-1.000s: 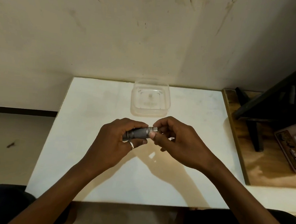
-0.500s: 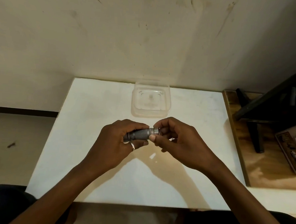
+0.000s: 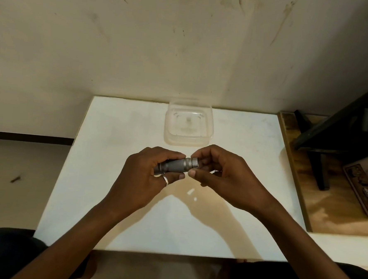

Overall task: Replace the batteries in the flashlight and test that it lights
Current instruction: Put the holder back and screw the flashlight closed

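Frame centre: left hand (image 3: 140,179) wraps around grey flashlight (image 3: 177,165), held level above white table (image 3: 109,210). Right hand (image 3: 224,174) fingertips pinch its silver end. Clear plastic container (image 3: 187,139) sits just above hands, apart.

The flashlight (image 3: 177,166) is dark grey with a bumpy criss-cross middle and a shiny silver end at 3 o'clock; the ring (image 3: 165,180) is silver; the table (image 3: 110,199) is white; the box (image 3: 188,125) at 12 o'clock is clear; the wall (image 3: 162,51) is cream with dark scratches.
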